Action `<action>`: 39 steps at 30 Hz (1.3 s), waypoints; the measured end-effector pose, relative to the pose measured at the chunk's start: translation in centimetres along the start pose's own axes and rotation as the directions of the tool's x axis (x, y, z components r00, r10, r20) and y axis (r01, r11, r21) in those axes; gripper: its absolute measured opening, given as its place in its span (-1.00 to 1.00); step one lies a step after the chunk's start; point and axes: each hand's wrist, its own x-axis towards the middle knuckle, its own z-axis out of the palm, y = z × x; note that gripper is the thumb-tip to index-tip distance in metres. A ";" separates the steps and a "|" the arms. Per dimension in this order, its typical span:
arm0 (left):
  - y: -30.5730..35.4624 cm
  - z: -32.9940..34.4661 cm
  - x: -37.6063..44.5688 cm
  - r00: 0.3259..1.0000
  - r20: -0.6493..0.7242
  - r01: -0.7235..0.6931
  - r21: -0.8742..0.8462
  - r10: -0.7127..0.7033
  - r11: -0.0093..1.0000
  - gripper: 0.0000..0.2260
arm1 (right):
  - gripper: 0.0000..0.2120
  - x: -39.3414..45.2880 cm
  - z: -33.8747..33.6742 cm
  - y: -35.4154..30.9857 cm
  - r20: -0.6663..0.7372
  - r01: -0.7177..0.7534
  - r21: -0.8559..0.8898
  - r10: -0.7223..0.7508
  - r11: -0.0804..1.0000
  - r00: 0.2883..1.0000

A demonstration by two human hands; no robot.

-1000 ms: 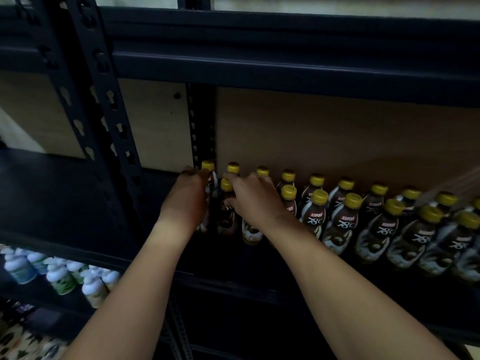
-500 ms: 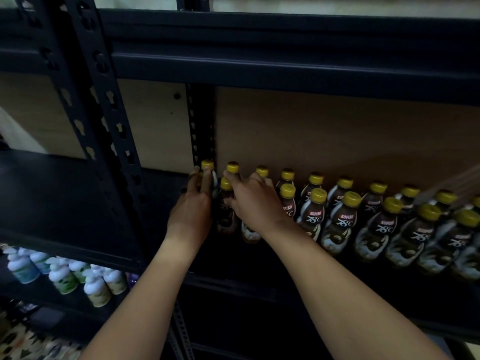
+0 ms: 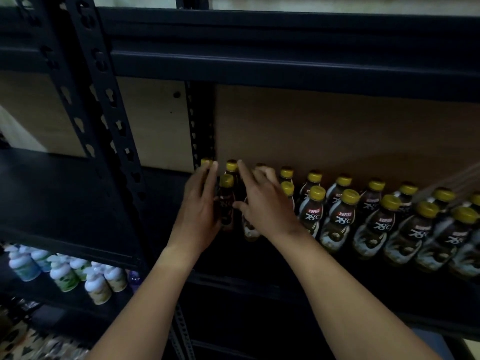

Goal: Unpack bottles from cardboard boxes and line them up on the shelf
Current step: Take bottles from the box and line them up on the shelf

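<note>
— Bracketing the front bottle [image 3: 226,201] at the row's left end, that's what my hands are doing. My left hand [image 3: 198,216] lies flat against its left side, fingers straight and reaching up toward the cap of the back-corner bottle [image 3: 206,162]. My right hand [image 3: 262,203] is on the other side, forefinger stretched toward the cap behind, thumb low by the neighbouring bottle [image 3: 249,229].

— So are you gripping anything?

— Neither hand looks wrapped round a bottle; the left is plainly straight-fingered. The right's other fingers bend over the caps behind, and in this dim light I cannot say for sure whether they pinch one.

— Which way does the bottle lie from you?

— Straight ahead, between both hands, standing upright, its long axis vertical. The left hand touches it; the right is just beside it, so the left is nearer.

— And beyond?

— The double row [image 3: 363,209] of yellow-capped bottles runs off to the right along the dark shelf [image 3: 285,268], backed by a brown board [image 3: 337,131]. I judge the coming nudge should push this bottle back and rightward, square with its neighbours.
</note>
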 end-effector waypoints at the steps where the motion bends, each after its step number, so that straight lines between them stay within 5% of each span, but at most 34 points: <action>1: 0.4 0.1 -0.3 1.000 -0.027 -0.012 -0.046 0.010 0.999 -0.19 | -0.15 -0.1 -0.5 0.5 0.010 -0.026 0.038 0.026 0.999 1.000; 8: 3.0 1.3 0.2 0.993 -0.111 -0.061 -0.098 0.050 0.993 -0.20 | -0.25 -1.0 -3.6 3.1 0.021 -0.050 0.002 0.050 0.999 0.999; 14: 5.5 2.7 1.0 0.997 -0.015 -0.074 -0.115 0.072 0.991 -0.43 | -0.35 -1.3 -5.3 5.3 0.159 -0.204 0.068 0.191 0.977 0.969; 22: 5.9 3.7 2.5 0.999 -0.005 -0.053 -0.085 0.053 0.995 -0.65 | -0.50 -0.8 -6.2 5.7 0.194 -0.226 0.057 0.212 0.972 0.958; 32: 6.1 4.1 2.1 0.993 -0.038 -0.110 -0.040 0.108 0.993 -0.52 | -0.29 -1.2 -7.2 6.5 0.254 -0.218 0.059 0.196 0.974 0.947; 36: 7.9 4.5 2.6 0.966 -0.019 -0.260 -0.067 0.260 0.963 -0.47 | -0.37 -2.1 -8.2 8.3 0.229 -0.228 -0.016 0.225 0.974 0.947; 39: 9.6 5.3 2.9 0.974 0.040 -0.216 -0.095 0.221 0.972 -0.47 | -0.46 -2.7 -8.4 9.3 0.258 -0.250 -0.048 0.254 0.967 0.932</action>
